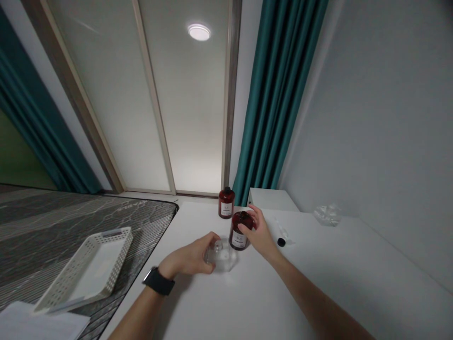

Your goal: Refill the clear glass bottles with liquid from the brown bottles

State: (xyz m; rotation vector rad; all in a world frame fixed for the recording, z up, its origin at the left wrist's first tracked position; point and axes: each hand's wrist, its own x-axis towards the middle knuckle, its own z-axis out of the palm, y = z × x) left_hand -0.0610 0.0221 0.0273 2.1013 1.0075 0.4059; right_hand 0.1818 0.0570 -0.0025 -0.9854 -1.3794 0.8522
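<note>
My left hand, with a black watch on its wrist, grips the left side of a clear bottle low over the white table. My right hand curls round the upper part of a dark red bottle with a white label, thumb in front and fingers behind. This bottle stands just right of the clear one, its dark neck showing. Behind it stands a second dark red bottle with a black cap. Right of my right hand lies a black cap beside a thin clear piece, perhaps a dropper tube.
Crumpled clear plastic lies by the wall at the right. A white box stands at the table's back. Left of the table, a white perforated basket and papers rest on a dark striped surface.
</note>
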